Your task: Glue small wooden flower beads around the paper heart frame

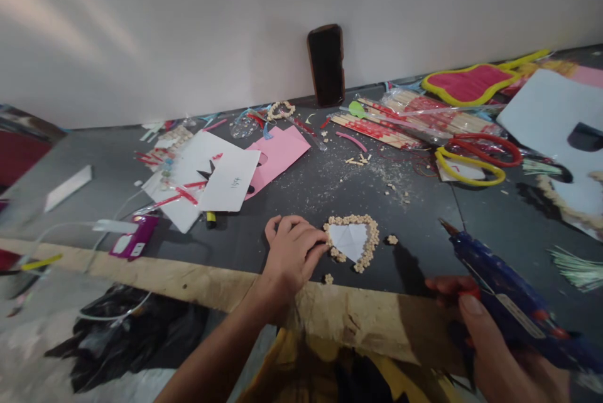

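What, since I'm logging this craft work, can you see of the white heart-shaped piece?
The white heart-shaped piece looks like creased paper, bordered with beige flower-shaped bits that leave a gap near its tip. It lies on the dark tabletop, tip toward the wooden edge. The left hand is at its left, fingertips seemingly touching the border.

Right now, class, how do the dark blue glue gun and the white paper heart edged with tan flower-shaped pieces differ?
The dark blue glue gun is held in the right hand; the white paper heart lies on the dark table. The gun is long with a narrow tip; the heart is compact. Each has one hand at it.
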Demonstrator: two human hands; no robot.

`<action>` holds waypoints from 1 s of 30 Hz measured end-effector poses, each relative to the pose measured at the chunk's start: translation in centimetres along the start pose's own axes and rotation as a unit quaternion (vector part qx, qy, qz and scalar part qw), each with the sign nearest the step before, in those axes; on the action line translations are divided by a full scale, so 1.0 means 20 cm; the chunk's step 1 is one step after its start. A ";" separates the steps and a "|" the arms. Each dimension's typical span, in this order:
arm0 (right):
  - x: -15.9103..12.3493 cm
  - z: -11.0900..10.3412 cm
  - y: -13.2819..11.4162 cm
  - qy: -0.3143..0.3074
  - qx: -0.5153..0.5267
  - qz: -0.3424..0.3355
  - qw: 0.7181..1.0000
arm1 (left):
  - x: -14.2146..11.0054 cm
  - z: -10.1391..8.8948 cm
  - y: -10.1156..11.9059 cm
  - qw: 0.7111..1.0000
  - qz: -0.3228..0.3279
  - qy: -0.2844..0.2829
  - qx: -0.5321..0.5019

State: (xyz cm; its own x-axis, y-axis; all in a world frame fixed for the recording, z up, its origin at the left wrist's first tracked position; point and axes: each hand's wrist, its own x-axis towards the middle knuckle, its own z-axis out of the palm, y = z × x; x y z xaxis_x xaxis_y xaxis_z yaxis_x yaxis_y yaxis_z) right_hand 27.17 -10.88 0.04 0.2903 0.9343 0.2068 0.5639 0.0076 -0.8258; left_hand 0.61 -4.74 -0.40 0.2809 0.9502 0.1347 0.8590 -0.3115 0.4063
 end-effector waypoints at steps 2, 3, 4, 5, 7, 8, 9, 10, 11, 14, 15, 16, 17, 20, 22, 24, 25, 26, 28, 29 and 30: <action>0.00 0.00 0.00 -0.002 -0.003 -0.001 1.000 | 0.00 0.00 0.00 1.000 -0.002 0.007 0.001; 0.00 0.00 0.00 -0.002 -0.004 -0.002 1.000 | 0.00 0.00 0.00 1.000 -0.002 0.008 0.001; 0.00 0.00 -0.01 0.001 -0.003 -0.005 1.000 | 0.00 0.00 0.00 1.000 -0.001 0.009 0.000; 0.00 0.00 -0.01 0.002 -0.002 -0.007 1.000 | 0.00 0.00 0.00 1.000 0.000 0.010 -0.002; 0.00 0.00 -0.01 0.005 -0.002 -0.007 1.000 | 0.00 0.00 0.00 1.000 0.001 0.013 -0.007; 0.00 0.00 0.00 0.004 -0.002 -0.002 1.000 | -0.01 0.00 0.00 1.000 0.002 0.018 -0.008; 0.00 0.01 0.00 0.002 0.000 0.004 1.000 | -0.01 -0.01 0.00 1.000 0.005 0.025 -0.009; 0.00 0.01 0.01 0.001 0.003 0.011 1.000 | -0.02 -0.01 0.00 0.999 0.010 0.034 -0.010; -0.01 0.01 0.01 -0.002 0.005 0.019 1.000 | -0.03 -0.02 0.01 0.999 0.018 0.040 -0.010; -0.02 0.00 0.02 -0.006 0.008 0.027 1.000 | -0.04 -0.04 0.03 0.998 0.052 0.041 0.004; -0.02 0.00 0.01 -0.003 0.012 0.030 0.999 | -0.04 -0.04 0.04 0.997 0.063 0.037 0.014; -0.02 0.00 0.01 0.002 0.024 0.036 0.999 | -0.04 -0.05 0.05 0.996 0.074 0.033 0.027; -0.02 0.01 0.00 0.008 0.038 0.041 0.998 | -0.03 -0.05 0.06 0.995 0.083 0.031 0.040; -0.02 0.01 -0.01 0.012 0.064 0.059 0.996 | -0.02 -0.04 0.07 0.992 0.100 0.031 0.070; -0.02 0.01 -0.01 0.006 0.054 0.071 0.996 | -0.02 -0.04 0.06 0.991 0.104 0.031 0.080; -0.03 0.01 0.00 0.004 0.051 0.079 0.996 | -0.01 -0.04 0.06 0.991 0.104 0.028 0.082; -0.03 0.01 0.00 0.003 0.052 0.079 0.996 | -0.01 -0.04 0.06 0.991 0.102 0.028 0.082; -0.03 0.01 0.01 0.004 0.055 0.076 0.996 | -0.01 -0.05 0.06 0.991 0.099 0.029 0.082; -0.03 0.01 0.02 0.005 0.061 0.070 0.996 | -0.01 -0.05 0.06 0.992 0.094 0.036 0.082; -0.03 0.02 0.02 0.007 0.065 0.068 0.996 | -0.01 -0.06 0.06 0.992 0.092 0.038 0.081; -0.03 0.02 0.01 0.007 0.069 0.067 0.995 | -0.02 -0.06 0.06 0.992 0.091 0.038 0.080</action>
State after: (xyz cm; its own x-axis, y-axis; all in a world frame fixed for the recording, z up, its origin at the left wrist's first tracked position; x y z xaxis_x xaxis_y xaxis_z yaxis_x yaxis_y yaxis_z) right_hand 26.85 -11.30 -0.52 0.3680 0.9248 0.0962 0.4079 -0.0675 -0.9105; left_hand 1.09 -5.44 1.21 0.4101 0.8734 0.2626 0.8554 -0.4682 0.2213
